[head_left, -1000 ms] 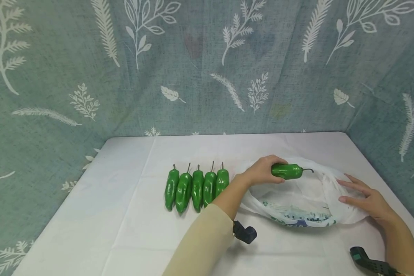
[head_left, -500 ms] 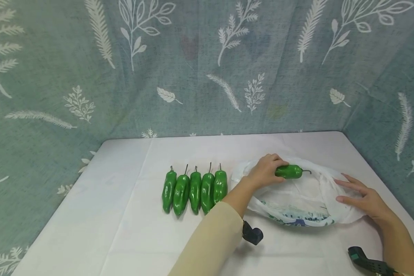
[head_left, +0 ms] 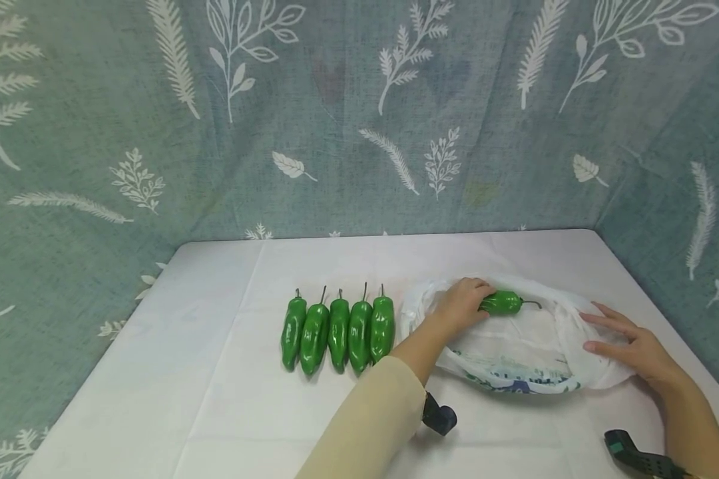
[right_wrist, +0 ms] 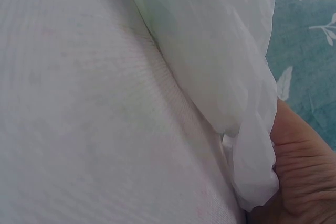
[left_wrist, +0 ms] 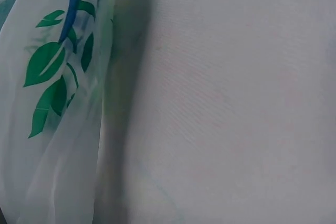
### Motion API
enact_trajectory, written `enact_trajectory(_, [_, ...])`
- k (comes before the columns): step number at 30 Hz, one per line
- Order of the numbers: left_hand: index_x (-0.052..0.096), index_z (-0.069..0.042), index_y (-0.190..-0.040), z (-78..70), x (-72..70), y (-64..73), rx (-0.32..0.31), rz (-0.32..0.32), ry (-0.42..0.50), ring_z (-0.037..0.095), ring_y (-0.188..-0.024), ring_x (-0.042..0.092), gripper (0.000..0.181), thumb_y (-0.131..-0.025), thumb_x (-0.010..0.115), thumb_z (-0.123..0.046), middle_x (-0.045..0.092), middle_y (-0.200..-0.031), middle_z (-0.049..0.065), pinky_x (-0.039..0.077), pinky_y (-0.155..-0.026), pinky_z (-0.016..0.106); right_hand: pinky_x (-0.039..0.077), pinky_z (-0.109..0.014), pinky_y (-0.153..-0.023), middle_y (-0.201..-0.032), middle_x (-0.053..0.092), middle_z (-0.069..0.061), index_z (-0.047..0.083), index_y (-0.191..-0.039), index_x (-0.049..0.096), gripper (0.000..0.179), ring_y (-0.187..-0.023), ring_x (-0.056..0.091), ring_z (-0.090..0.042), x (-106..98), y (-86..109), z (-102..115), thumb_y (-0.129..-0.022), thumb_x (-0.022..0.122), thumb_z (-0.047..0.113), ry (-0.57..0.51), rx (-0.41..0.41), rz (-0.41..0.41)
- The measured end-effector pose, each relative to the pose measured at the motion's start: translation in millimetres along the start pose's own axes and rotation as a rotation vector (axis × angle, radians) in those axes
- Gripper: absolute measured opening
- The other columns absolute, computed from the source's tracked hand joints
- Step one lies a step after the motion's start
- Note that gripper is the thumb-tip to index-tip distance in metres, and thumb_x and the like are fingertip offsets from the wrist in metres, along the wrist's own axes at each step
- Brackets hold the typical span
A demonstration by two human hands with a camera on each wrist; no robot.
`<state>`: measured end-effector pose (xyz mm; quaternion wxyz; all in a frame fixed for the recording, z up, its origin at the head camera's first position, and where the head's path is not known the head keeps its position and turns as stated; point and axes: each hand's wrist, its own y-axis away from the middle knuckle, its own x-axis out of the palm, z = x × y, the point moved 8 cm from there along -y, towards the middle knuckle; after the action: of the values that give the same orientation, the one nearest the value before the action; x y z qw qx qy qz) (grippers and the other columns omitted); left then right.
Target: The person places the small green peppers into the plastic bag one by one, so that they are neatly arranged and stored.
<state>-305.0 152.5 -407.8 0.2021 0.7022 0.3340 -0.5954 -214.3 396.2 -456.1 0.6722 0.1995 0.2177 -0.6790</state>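
My bagging step, seemingly: left hand (head_left: pixel 463 305) grips a green chili pepper (head_left: pixel 503 303) (right hand (head_left: pixel 632 344) spread on the plastic bag (head_left: pixel 512 382)); next calls for release

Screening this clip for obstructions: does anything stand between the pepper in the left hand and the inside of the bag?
Nothing visible does. The left hand holds the green pepper at the open mouth of the white bag; the right hand touches the bag's right side, apart from the pepper.
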Motion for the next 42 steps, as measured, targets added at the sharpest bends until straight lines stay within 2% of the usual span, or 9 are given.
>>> enact_trajectory(7, [0.053, -0.018, -0.134, -2.2, -1.5, 4.7, 0.009, -0.024, 0.017, 0.010, -0.125, 0.048, 0.048, -0.088, 0.067, -0.026, 0.054, -0.135, -0.005, 0.034, -0.105, 0.017, -0.002, -0.074, -0.101, -0.133, 0.017, 0.043, 0.017, -0.140, 0.047, 0.059, -0.140, -0.006, -0.046, -0.7, 1.6, -0.8, -0.086, 0.070, 0.021, 0.002, 0.009, -0.001])
enact_trajectory(16, [0.055, -0.022, -0.133, -1.2, -7.7, 6.6, 0.022, -0.018, 0.077, 0.009, -0.124, 0.048, 0.052, -0.085, 0.069, -0.036, 0.054, -0.134, -0.007, 0.036, -0.103, 0.016, -0.003, -0.074, -0.101, -0.132, 0.017, 0.044, 0.018, -0.141, 0.046, 0.059, -0.140, -0.007, -0.046, -2.5, 3.6, 0.3, -0.086, 0.069, 0.024, 0.000, 0.026, -0.008])
enact_trajectory(21, [0.053, -0.020, -0.135, 2.4, -14.0, 11.5, 0.025, -0.040, 0.154, 0.010, -0.124, 0.049, 0.057, -0.083, 0.071, -0.037, 0.055, -0.134, -0.006, 0.037, -0.103, 0.019, -0.003, -0.074, -0.101, -0.132, 0.017, 0.045, 0.019, -0.142, 0.045, 0.059, -0.141, -0.008, -0.043, -3.8, 4.3, 0.5, -0.088, 0.068, 0.023, 0.002, 0.011, -0.002])
enact_trajectory(26, [0.052, -0.018, -0.136, 7.9, -22.5, 19.5, 0.006, -0.092, 0.273, 0.011, -0.126, 0.049, 0.062, -0.081, 0.074, -0.037, 0.055, -0.135, -0.003, 0.036, -0.104, 0.019, -0.005, -0.072, -0.102, -0.133, 0.015, 0.045, 0.019, -0.142, 0.045, 0.059, -0.141, -0.011, -0.041, -3.2, 5.3, -1.1, -0.088, 0.068, 0.023, -0.001, 0.018, -0.001])
enact_trajectory(29, [0.053, -0.018, -0.135, 14.2, -26.9, 23.9, -0.028, -0.122, 0.338, 0.012, -0.126, 0.049, 0.064, -0.078, 0.076, -0.038, 0.055, -0.135, -0.002, 0.036, -0.104, 0.019, -0.006, -0.072, -0.102, -0.132, 0.015, 0.046, 0.019, -0.142, 0.045, 0.059, -0.141, -0.011, -0.041, -3.2, 5.7, -0.8, -0.088, 0.068, 0.023, 0.008, 0.013, -0.006])
enact_trajectory(34, [0.051, -0.018, -0.137, 26.5, -27.2, 29.8, -0.099, -0.136, 0.411, 0.011, -0.124, 0.051, 0.070, -0.076, 0.077, -0.040, 0.055, -0.134, -0.002, 0.039, -0.102, 0.020, -0.006, -0.071, -0.103, -0.131, 0.016, 0.046, 0.019, -0.142, 0.045, 0.058, -0.141, -0.011, -0.040, -1.7, 5.5, 0.7, -0.088, 0.068, 0.022, -0.004, 0.001, -0.003])
enact_trajectory(42, [0.049, -0.015, -0.139, 37.5, -34.4, 44.7, -0.129, -0.150, 0.558, 0.021, -0.120, 0.055, 0.074, -0.075, 0.079, -0.035, 0.053, -0.137, 0.003, 0.046, -0.095, 0.022, -0.003, -0.072, -0.103, -0.129, 0.016, 0.046, 0.018, -0.141, 0.046, 0.059, -0.141, -0.009, -0.043, 3.9, 4.0, 2.9, -0.087, 0.068, 0.024, 0.024, 0.003, 0.010])
